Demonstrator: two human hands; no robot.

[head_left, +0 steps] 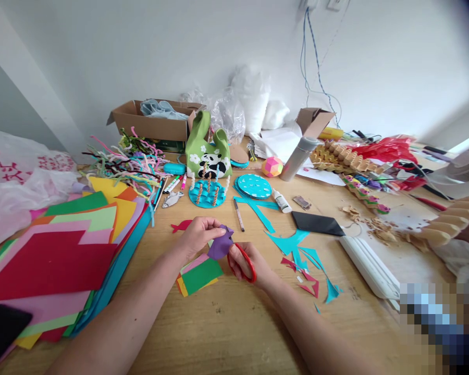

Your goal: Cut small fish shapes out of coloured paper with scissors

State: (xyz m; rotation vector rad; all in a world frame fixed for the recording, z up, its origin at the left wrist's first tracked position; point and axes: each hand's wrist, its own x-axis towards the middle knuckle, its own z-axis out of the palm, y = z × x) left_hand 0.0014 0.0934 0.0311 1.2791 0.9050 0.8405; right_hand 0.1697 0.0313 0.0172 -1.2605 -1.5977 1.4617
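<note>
In the middle of the view, my left hand [200,237] pinches a small piece of purple paper [220,246] between thumb and fingers. My right hand [245,264] is closed round the red handles of a pair of scissors [252,268], whose blades lie at the purple paper and are mostly hidden by it. Beneath my hands sits a small stack of coloured paper pieces [203,274], green on top, with pink and yellow edges showing. A red fish-shaped cutout [182,226] lies just beyond my left hand.
Large coloured sheets [50,260] cover the left side. Blue scraps [289,242] and red scraps [310,284] lie to the right, near a black phone-like slab [317,223]. Farther back are a glue bottle [281,201], blue discs [254,186], a green panda bag [207,151] and a grey flask [299,159].
</note>
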